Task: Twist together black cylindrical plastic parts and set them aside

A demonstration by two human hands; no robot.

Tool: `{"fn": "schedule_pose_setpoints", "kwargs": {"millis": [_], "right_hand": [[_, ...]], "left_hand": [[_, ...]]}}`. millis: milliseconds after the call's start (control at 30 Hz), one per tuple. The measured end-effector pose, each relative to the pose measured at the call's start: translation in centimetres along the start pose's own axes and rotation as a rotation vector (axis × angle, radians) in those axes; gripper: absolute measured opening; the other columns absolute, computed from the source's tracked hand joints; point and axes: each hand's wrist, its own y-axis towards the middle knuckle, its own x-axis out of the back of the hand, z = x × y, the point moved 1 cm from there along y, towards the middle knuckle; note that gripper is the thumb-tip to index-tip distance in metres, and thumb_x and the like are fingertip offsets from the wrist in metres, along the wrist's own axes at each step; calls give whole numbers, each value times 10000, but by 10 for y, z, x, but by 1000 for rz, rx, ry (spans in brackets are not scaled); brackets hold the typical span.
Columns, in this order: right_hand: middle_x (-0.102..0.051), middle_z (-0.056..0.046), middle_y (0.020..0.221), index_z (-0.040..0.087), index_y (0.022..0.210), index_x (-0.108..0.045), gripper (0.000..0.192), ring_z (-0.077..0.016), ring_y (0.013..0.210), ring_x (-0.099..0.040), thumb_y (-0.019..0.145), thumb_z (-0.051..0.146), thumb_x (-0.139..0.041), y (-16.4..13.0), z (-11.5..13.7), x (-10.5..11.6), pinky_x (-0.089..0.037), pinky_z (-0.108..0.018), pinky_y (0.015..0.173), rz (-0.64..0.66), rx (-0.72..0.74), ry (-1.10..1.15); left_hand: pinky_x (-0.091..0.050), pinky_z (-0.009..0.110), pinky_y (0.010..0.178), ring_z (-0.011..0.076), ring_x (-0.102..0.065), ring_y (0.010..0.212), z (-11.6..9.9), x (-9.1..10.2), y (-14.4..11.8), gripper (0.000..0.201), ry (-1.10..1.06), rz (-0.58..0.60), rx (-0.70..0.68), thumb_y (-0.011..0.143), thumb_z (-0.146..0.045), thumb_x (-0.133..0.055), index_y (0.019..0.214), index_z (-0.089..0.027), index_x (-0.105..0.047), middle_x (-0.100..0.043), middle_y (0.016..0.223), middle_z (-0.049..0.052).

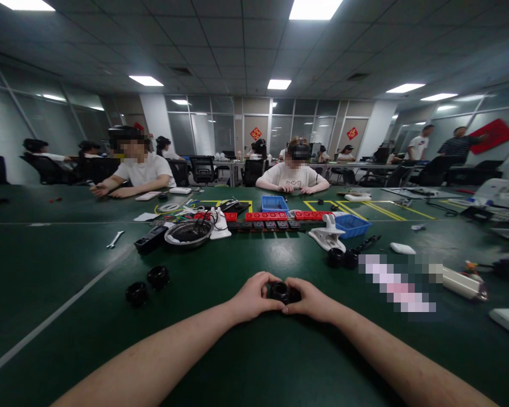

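Near the middle of the table, a black round part with a hole in its centre (280,291) is between my two hands. My left hand (252,295) is closed around its left side, thumb in front and fingers behind. On the other side my right hand (309,298) pinches black material at the part's right edge. Whether that is the same part or a second piece I cannot tell, as the fingers cover it. Two similar black round parts, one (136,294) nearer and one (158,277) farther, lie to the left of my hands.
Two more black round parts (336,258) lie beside a white clip base (328,234). Farther off are blue bins (353,226), red power strips (266,216) and a metal bowl (189,240). A wrench (115,239) is at left, a beige cylinder (460,282) at right. Co-workers sit across.
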Motion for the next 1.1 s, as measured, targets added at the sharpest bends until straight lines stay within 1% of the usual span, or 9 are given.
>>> {"fn": "schedule_pose_setpoints", "kwargs": {"millis": [67,200,300,367,467,600,767,933,1100], "right_hand": [[-440,44,630,167,672,-431,322,-107,587,-410,546,327,-679,1,0,-5,-306,-199,498,-55,-38,-66],[-489,10,655,174,668,-421,323,-130,596,-435,564,376,-650,1,7,-18,-289,-223,504,-263,-144,-352],[-530,-28,705,169,689,-457,323,-167,651,-471,600,438,-611,-1,14,-21,-310,-264,561,-313,-145,-516],[-541,-43,763,168,738,-488,373,-193,711,-485,591,489,-607,-3,16,-20,-327,-287,606,-294,-100,-529],[-542,-46,861,176,906,-502,449,-202,794,-491,592,474,-625,-5,14,-14,-351,-294,662,-222,19,-401],[-546,-39,892,183,974,-513,399,-188,810,-497,648,389,-614,-3,6,-8,-370,-288,696,-116,137,-243],[-548,-32,858,165,953,-539,322,-178,786,-496,689,345,-586,-2,2,-1,-385,-282,692,-20,149,-130],[-540,-32,876,156,964,-546,336,-182,808,-488,681,329,-598,-3,5,7,-388,-284,704,88,136,-68],[-541,-29,866,141,915,-563,269,-172,797,-492,683,274,-596,-2,6,7,-385,-276,710,108,119,-5]], "left_hand": [[-313,173,472,63,-379,541,1,-4,0,419,10,-57,22,549,-307,-698,899,-150,-529,-454,811,-6],[-319,188,498,82,-399,566,5,-9,0,386,72,-206,38,540,-274,-699,865,-156,-529,-464,817,-3],[-318,189,494,78,-394,552,7,-10,1,377,82,-228,35,551,-258,-689,875,-156,-526,-465,822,-2],[-315,186,484,69,-381,535,7,-8,1,382,71,-184,25,561,-259,-683,892,-152,-525,-458,814,-5],[-316,182,490,64,-375,532,5,-3,1,386,40,-90,-1,577,-268,-676,913,-148,-527,-453,778,-15],[-305,173,474,61,-365,530,2,1,2,409,-16,-7,-13,583,-289,-676,935,-144,-524,-446,750,-22],[-295,166,454,51,-350,516,0,4,2,446,-25,41,-25,574,-327,-684,951,-144,-529,-444,761,-16],[-319,165,472,56,-379,536,4,4,3,420,-18,49,-40,607,-267,-663,987,-157,-522,-453,777,-9],[-334,174,488,60,-390,547,6,4,4,425,-14,43,-54,606,-276,-665,991,-163,-526,-461,804,-3]]}}
